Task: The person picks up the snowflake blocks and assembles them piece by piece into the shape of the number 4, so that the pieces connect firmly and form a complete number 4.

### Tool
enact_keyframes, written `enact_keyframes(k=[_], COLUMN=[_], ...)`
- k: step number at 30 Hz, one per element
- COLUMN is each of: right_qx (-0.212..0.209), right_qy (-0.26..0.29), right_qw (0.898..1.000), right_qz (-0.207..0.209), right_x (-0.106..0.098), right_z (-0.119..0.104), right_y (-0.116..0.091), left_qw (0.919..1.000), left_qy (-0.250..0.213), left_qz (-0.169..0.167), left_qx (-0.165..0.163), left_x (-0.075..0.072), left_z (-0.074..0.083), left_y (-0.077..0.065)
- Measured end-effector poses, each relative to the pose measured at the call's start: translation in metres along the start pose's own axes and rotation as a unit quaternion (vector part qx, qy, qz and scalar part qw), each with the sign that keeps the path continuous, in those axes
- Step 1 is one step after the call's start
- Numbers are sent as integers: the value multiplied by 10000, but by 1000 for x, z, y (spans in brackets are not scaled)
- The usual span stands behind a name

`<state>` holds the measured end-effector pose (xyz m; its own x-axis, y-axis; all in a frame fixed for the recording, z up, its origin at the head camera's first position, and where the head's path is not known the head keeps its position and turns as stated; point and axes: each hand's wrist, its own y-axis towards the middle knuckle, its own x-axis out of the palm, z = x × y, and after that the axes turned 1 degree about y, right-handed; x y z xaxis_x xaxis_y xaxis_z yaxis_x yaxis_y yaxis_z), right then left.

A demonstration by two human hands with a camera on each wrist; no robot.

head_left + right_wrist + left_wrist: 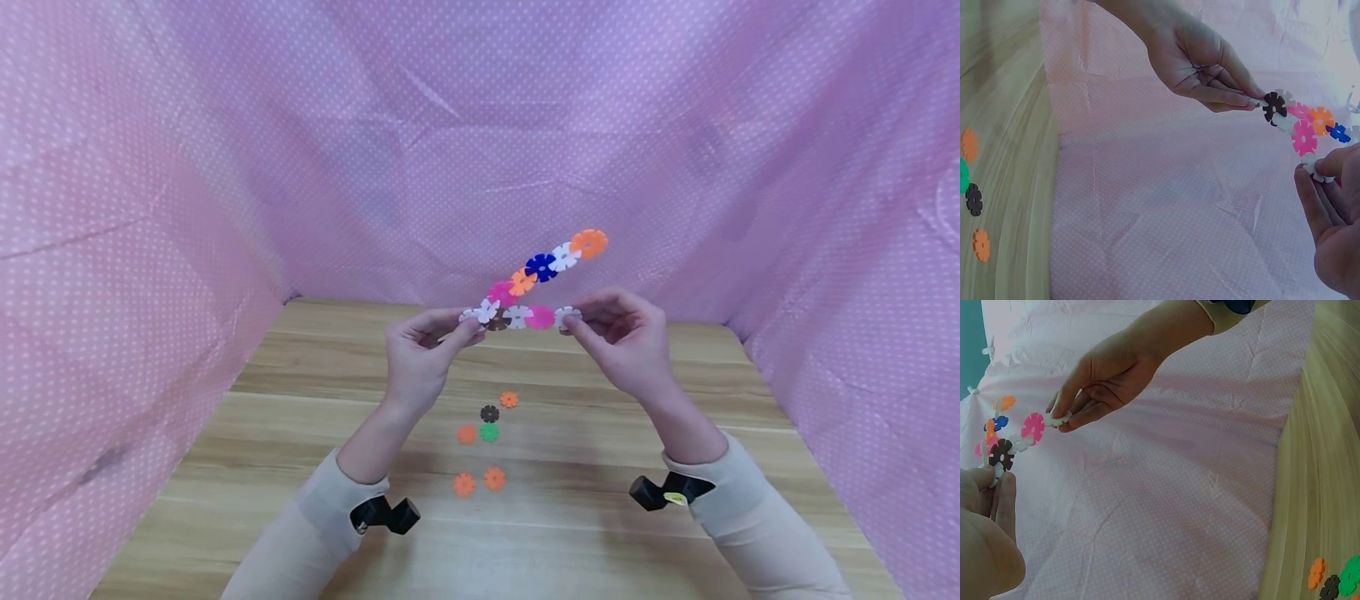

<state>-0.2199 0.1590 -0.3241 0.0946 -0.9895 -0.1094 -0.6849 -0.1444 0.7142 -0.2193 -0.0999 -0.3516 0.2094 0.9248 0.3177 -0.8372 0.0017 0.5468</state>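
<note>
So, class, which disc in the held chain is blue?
The blue disc, joined between an orange disc and a white disc; the others are orange, white, pink or brown.

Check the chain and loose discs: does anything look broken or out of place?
Nothing stands out. The chain looks unbroken between left hand and right hand; six loose discs lie flat on the table. Fine cracks would be too small to see.

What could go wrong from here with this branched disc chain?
The upper branch runs unsupported to its orange end disc, so it may sag or twist loose near the left grip. The right grip pinches only the end white disc; a tug might pop it off its pink neighbour.
</note>
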Motion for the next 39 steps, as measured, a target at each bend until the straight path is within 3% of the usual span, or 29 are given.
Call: enact_keyframes(k=[5, 17, 27, 39], right_qx=[-197, -165, -388, -626], right_qy=[71, -317, -178, -24], right_qw=[9998, 9992, 9989, 9980], right_qz=[18, 189, 209, 78], right_x=[0, 0, -1, -5], right_z=[2, -2, -2, -5], right_y=[-1, -3, -3, -2], left_qw=[10000, 9998, 9995, 9971], left_qy=[-42, -105, 18, 147], left_qz=[-21, -153, -145, -520], left_qx=[21, 3, -263, -530], left_x=[0, 1, 1, 4], left_z=[-1, -4, -5, -4], left_y=[0, -1, -1, 0])
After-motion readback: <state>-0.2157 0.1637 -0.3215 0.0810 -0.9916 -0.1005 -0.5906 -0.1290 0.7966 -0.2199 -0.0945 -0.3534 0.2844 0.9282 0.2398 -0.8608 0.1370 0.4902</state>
